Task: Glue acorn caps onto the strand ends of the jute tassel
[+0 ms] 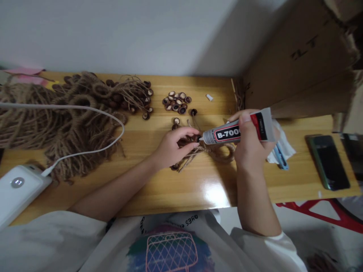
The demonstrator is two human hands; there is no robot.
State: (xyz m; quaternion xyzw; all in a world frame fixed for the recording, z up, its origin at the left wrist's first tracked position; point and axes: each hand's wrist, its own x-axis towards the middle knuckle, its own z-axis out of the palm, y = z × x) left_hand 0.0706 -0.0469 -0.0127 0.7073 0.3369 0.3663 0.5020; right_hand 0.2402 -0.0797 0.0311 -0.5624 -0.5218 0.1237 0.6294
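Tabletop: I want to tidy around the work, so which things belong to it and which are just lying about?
Seemingly part of the work:
B-7000 tube in the right hand
dark shell at the left hand
knotted twine
loose shells
white cap
twine heap

Likely just lying about:
phone
power bank and cable
cardboard box

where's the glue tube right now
In the head view, the glue tube is just right of centre, held in the right hand, its nozzle pointing left at the left hand's fingertips.
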